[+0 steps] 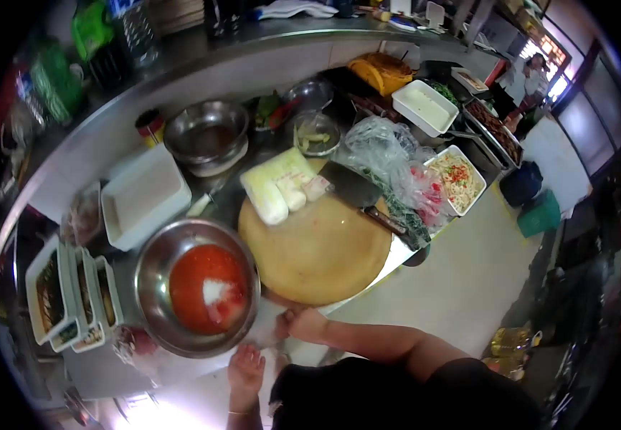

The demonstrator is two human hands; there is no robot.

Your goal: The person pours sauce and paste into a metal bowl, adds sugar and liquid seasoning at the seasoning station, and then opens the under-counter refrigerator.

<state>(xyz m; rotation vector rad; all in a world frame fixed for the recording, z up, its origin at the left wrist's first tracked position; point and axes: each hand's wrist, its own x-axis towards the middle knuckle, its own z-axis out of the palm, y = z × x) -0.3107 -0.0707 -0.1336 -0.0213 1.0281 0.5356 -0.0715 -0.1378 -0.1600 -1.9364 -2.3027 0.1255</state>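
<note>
Near the front edge of the counter, my left hand (pixel 247 367) is beside the lower rim of a large steel bowl (pixel 149 315), fingers apart and holding nothing. The bowl contains red sauce (pixel 199 287) with a white powdery heap (pixel 215 292) on it. My right hand (pixel 303 325) is curled just below the round wooden chopping board (pixel 314 251); whatever it may hold is too small to make out. A cleaver (pixel 353 185) lies on the board's upper right, next to a wrapped pale vegetable package (pixel 276 185).
An empty white tray (pixel 145 195) and steel bowls (pixel 206 132) stand behind. Plastic bags (pixel 382 147) and a tray of shredded food (pixel 457 179) lie to the right. Several narrow containers (pixel 52 290) stand at the left. A person (pixel 529 80) is at the far right.
</note>
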